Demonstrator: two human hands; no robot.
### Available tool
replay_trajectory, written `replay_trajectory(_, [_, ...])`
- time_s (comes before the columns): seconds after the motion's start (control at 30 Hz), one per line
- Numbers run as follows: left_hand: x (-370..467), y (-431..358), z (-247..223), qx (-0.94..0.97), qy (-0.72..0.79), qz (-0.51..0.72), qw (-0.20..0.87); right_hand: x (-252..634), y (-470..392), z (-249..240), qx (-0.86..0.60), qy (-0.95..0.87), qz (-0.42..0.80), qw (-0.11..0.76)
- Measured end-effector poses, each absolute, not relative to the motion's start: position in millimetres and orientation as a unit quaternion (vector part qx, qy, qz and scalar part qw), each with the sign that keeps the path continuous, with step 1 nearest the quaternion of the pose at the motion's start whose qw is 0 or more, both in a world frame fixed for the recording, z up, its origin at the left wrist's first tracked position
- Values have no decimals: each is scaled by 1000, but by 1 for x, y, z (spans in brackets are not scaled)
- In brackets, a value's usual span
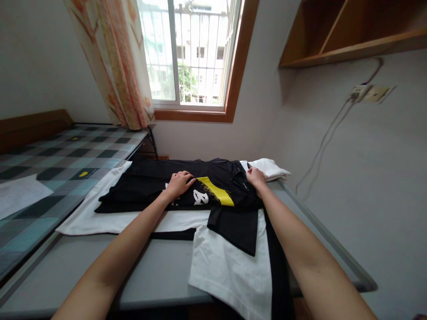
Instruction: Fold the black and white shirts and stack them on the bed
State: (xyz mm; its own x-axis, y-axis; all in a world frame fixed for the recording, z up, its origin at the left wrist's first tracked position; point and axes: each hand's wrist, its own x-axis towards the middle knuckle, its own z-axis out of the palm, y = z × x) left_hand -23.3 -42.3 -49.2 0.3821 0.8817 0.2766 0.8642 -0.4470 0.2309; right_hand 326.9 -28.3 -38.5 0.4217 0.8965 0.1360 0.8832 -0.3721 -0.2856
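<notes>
A black T-shirt (187, 167) with a yellow stripe and white lettering lies spread out, its sleeve toward me. My left hand (180, 184) rests on its front beside the lettering, fingers lying flat. At the collar end, my right hand (256, 176) is closed with its fingers curled on the shirt's edge; the fingertips are partly hidden. Beneath the black shirt is a white T-shirt (233, 262), its sleeve hanging toward the front edge. More black cloth (278, 262) shows under the white one. A folded white cloth (270, 168) sits just beyond my right hand.
The clothes lie on a grey table (160, 271) with a raised rim. To the left is a bed with a checked cover (96, 144) and a paper sheet (22, 193). A curtain (123, 66), a window (196, 53), a wall shelf (350, 46) and a socket (362, 93) surround it.
</notes>
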Motion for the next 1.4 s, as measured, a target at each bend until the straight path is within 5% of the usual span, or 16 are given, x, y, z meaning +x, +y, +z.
replay_trajectory(0.7, [-25,-42,-53,840,512,179,13,325,-31,-28,-802,-577,10,156])
replay_trajectory(0.8, [-24,-43,-53,842,504,191,11,336,-43,-18,-743,-642,85,166])
replay_trajectory(1.0, [-10,-47,-49,832,509,216,41,348,-95,-6,-549,-767,328,52])
replay_trajectory(1.4, [15,-41,-47,782,583,184,117,349,-138,-17,-566,-773,228,172])
